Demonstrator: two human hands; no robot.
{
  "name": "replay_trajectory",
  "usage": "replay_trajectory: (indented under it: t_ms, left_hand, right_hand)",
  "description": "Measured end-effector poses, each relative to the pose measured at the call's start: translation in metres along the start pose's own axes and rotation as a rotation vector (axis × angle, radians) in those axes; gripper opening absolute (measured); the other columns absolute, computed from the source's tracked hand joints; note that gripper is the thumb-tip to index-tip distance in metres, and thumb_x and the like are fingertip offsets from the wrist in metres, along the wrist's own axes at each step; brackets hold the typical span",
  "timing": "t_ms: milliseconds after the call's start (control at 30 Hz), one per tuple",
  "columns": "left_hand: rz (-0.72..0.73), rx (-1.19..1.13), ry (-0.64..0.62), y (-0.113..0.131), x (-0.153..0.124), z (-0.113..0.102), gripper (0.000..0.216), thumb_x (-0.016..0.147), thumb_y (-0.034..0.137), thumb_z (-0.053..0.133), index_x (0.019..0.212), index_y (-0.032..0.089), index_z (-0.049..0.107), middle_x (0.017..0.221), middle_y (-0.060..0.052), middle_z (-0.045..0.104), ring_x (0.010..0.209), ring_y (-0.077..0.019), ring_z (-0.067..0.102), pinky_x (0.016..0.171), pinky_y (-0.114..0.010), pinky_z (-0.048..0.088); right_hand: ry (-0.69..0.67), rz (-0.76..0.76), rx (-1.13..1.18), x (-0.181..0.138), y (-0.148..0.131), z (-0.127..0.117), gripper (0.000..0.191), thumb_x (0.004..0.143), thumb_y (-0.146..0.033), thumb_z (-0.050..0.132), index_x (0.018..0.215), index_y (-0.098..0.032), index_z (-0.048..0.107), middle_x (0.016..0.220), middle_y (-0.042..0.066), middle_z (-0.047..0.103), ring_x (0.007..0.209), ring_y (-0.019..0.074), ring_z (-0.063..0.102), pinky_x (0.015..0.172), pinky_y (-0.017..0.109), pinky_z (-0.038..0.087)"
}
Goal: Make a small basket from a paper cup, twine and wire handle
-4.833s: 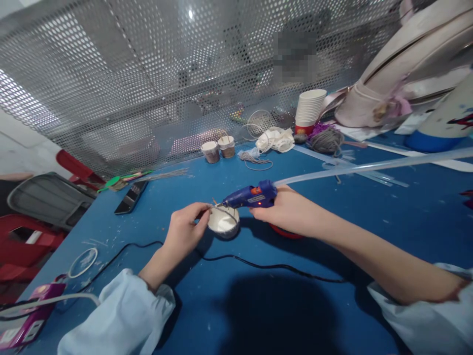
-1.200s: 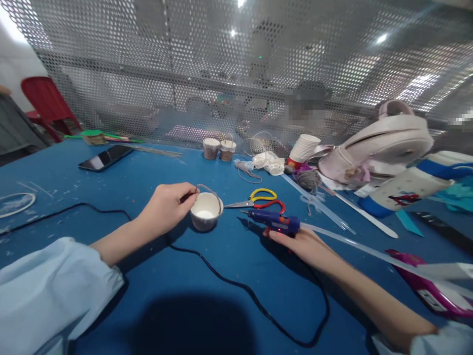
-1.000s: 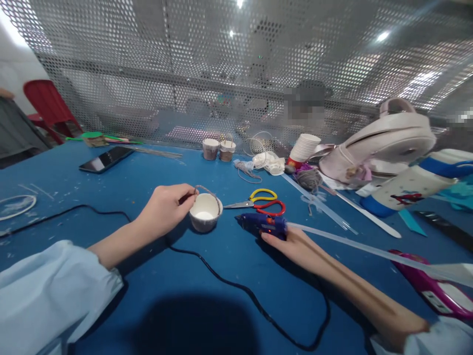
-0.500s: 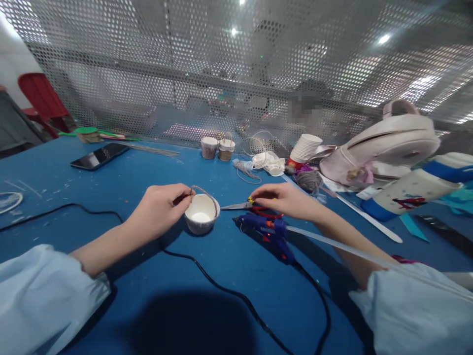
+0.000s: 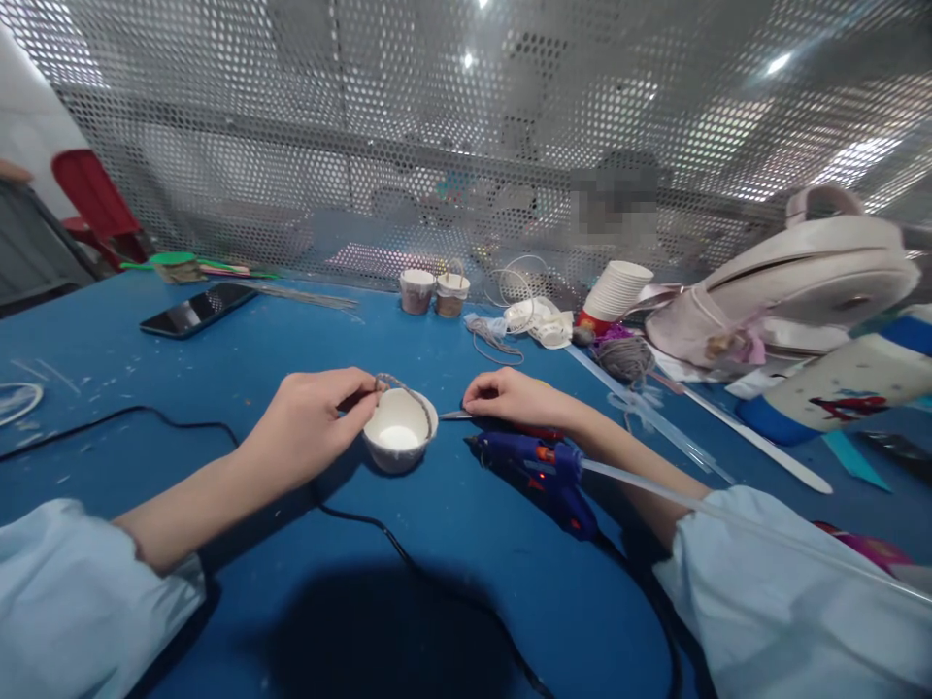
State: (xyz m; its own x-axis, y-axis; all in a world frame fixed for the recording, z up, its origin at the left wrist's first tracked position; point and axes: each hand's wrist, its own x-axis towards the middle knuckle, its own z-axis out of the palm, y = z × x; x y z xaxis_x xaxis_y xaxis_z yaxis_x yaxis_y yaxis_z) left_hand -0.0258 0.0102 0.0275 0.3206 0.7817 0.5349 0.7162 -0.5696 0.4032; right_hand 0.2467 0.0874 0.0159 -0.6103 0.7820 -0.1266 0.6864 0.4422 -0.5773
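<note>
My left hand pinches one end of a braided cord at the left rim of a small paper cup, white inside and greyish outside. The cord arches across the cup's far side to its right rim. To the right of the cup, my right hand hovers over scissors lying on the table; only a blade and a bit of red handle show. Its thumb and forefinger are drawn together with nothing visible in them. Just in front lies a blue hot glue gun with a long clear glue stick.
Two small finished cups stand at the back by a perforated metal screen. A phone lies back left. Stacked paper cups, grey yarn, a pale backpack and a tumbler crowd the right. A black cable crosses the front.
My right hand has let go of the scissors and moved left toward the cup, leaving them on the table. My left hand keeps its pinch on the cord.
</note>
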Motion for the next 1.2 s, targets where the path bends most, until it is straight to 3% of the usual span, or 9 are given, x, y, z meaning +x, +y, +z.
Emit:
replay_trajectory:
  t_ms: [267, 433, 800, 967, 1200]
  left_hand:
    - [-0.002, 0.005, -0.011, 0.000, 0.001, 0.000, 0.022, 0.085, 0.024, 0.047, 0.074, 0.018, 0.066, 0.073, -0.001, 0.073, 0.059, -0.0121, 0.062, 0.058, -0.022, 0.043]
    - [0.001, 0.006, -0.002, 0.000, 0.000, 0.000, 0.021, 0.085, 0.025, 0.048, 0.073, 0.019, 0.065, 0.071, 0.001, 0.072, 0.056, -0.0116, 0.060, 0.056, -0.022, 0.042]
    - [-0.013, 0.003, -0.004, 0.000, 0.000, 0.001, 0.021, 0.084, 0.026, 0.048, 0.074, 0.019, 0.065, 0.073, 0.000, 0.073, 0.060, -0.0125, 0.062, 0.058, -0.022, 0.043]
    - [-0.008, 0.009, -0.005, 0.001, 0.000, 0.000, 0.021, 0.084, 0.025, 0.048, 0.072, 0.019, 0.064, 0.067, 0.001, 0.070, 0.054, -0.0109, 0.057, 0.056, -0.022, 0.042]
    - [0.008, 0.008, 0.004, 0.002, 0.001, -0.001, 0.022, 0.085, 0.024, 0.047, 0.072, 0.018, 0.064, 0.068, 0.001, 0.070, 0.054, -0.0108, 0.058, 0.055, -0.022, 0.041]
  right_hand:
    - [0.096, 0.032, -0.032, 0.008, 0.004, 0.009, 0.014, 0.079, -0.023, 0.055, 0.076, -0.016, 0.066, 0.074, 0.003, 0.066, 0.066, 0.0149, 0.056, 0.062, 0.025, 0.041]
    - [0.196, 0.065, 0.013, 0.011, 0.014, 0.003, 0.022, 0.086, -0.029, 0.046, 0.085, -0.014, 0.062, 0.079, 0.005, 0.065, 0.064, 0.0135, 0.056, 0.060, 0.024, 0.043]
    - [0.001, -0.102, -0.035, 0.005, 0.011, -0.009, 0.013, 0.076, -0.021, 0.057, 0.081, -0.019, 0.070, 0.085, 0.003, 0.068, 0.074, 0.0157, 0.060, 0.071, 0.026, 0.045]
    - [0.023, -0.054, -0.035, 0.006, 0.015, -0.009, 0.009, 0.076, -0.021, 0.058, 0.080, -0.018, 0.065, 0.071, 0.000, 0.065, 0.062, 0.0136, 0.056, 0.059, 0.024, 0.042]
    - [0.132, 0.006, 0.021, 0.005, 0.016, -0.011, 0.010, 0.082, -0.028, 0.050, 0.079, -0.019, 0.054, 0.065, 0.000, 0.061, 0.059, 0.0138, 0.058, 0.058, 0.025, 0.044]
